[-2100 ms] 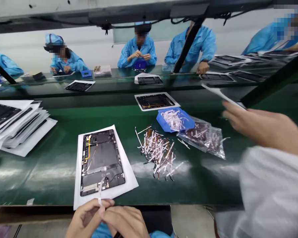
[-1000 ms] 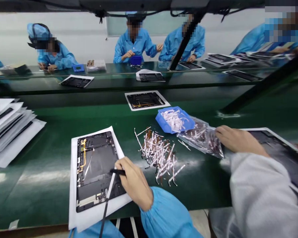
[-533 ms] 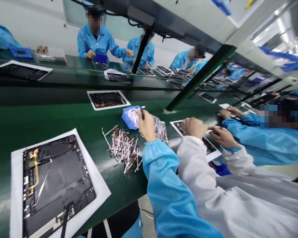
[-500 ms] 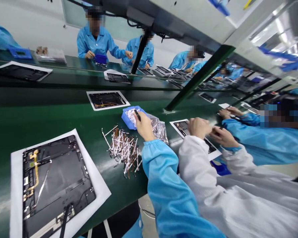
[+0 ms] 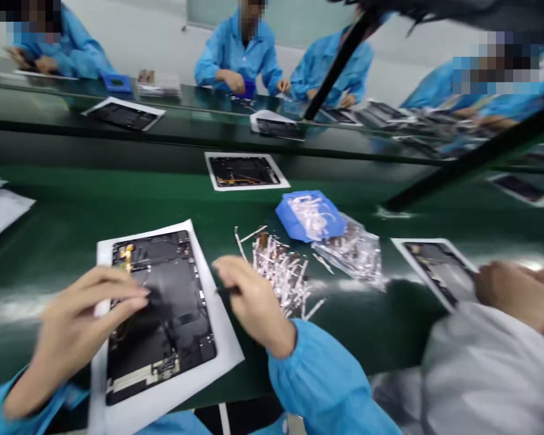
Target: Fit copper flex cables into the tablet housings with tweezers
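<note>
The left hand point(image 5: 81, 326) is blurred, fingers extended over the left edge of an opened tablet housing point(image 5: 163, 290), which lies on a white paper sheet point(image 5: 229, 362) near the desk's point(image 5: 49, 205) front edge; whether it grips the pale strip point(image 5: 102, 308) under it, I cannot tell. The right hand point(image 5: 249, 302) is curled around a slim black tool point(image 5: 224, 290), just beside the tablet and touching-close to a pile of flat flex cables point(image 5: 278, 272).
</note>
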Motion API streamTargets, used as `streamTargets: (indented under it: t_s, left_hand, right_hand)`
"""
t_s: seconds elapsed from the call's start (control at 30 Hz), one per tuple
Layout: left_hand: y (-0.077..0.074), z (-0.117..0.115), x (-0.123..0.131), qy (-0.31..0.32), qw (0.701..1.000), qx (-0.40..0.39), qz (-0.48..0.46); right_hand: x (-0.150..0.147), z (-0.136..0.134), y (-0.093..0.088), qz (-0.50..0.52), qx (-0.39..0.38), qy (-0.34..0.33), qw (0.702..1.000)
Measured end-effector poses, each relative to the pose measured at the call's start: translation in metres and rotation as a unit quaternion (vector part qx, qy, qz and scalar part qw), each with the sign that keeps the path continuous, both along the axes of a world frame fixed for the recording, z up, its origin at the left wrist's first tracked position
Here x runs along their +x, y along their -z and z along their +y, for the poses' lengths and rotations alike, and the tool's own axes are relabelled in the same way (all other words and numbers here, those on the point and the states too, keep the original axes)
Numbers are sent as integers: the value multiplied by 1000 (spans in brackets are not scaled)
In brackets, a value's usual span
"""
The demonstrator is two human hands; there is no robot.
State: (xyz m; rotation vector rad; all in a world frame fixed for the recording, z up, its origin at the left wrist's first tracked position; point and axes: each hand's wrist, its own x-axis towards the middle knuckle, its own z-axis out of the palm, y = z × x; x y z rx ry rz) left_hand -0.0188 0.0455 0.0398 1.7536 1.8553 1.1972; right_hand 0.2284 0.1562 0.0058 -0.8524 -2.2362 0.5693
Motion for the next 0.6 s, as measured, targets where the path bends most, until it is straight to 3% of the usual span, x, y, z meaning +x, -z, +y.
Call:
streamTargets:
  t_s: [0.1,0.23,0.33,0.6]
  left_hand:
    - [17,34,-16,35,999,7,-4]
    - [43,63,-24,42,998,-38,18]
    - [52,67,-24,45,996,-65,34]
    - [59,63,-21,71,987,-107,94]
  right_hand:
    - [-28,-38,19,-70,5,-92,993]
    - [-35,-46,39,-92,40,-105,989]
    - [-33,-45,44,-91,44,-101,990]
    - [-34,-47,43,-100,27,-100,990]
